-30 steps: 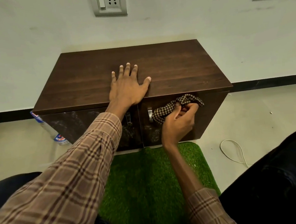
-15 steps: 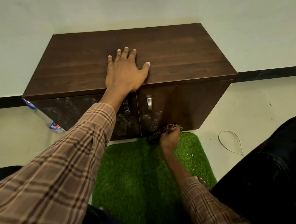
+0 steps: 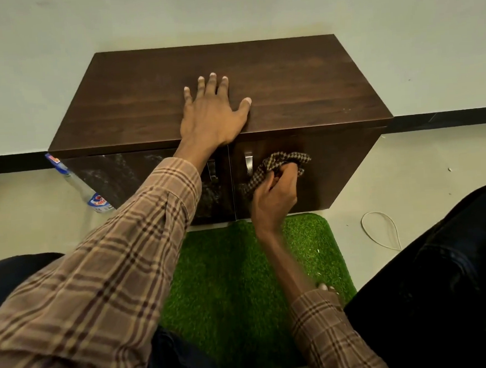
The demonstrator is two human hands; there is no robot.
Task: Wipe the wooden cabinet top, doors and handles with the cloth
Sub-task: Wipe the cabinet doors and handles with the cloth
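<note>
A: Right hand [image 3: 274, 194] is up again, about halfway up the right door [image 3: 330, 172]. Half a second ago it was down at the door's foot, by the green mat [image 3: 242, 273]; a second ago it was high, near where it is now. So that's a full down-and-up stroke.

B: Cloth?

A: Checked cloth [image 3: 275, 167] bunched in the right hand, fingers curled shut around it, pressed against the door face just right of the right handle [image 3: 248, 162]. Whether it touches the handle, can't tell.

B: Meaning for the task?

A: Right door is mid-wipe, I'd judge. It looks clean and even. Left door [image 3: 137, 176] shows pale smears, so it likely wants doing yet. Left handle [image 3: 212, 168] is half hidden behind the left wrist.

B: Left hand?

A: Left hand [image 3: 214, 114] lies flat on the cabinet top [image 3: 301, 93], palm down, fingers spread and pointing to the far wall, heel of the hand at the near edge over the seam between the doors. Holding nothing; bracing, by the look. It hasn't shifted on the top across the second.

B: Right arm pose?

A: Forearm rises from the near right, sleeve pushed back, wrist bent toward the door. A spray bottle [image 3: 93, 194] stands on the floor at the cabinet's left side
</note>
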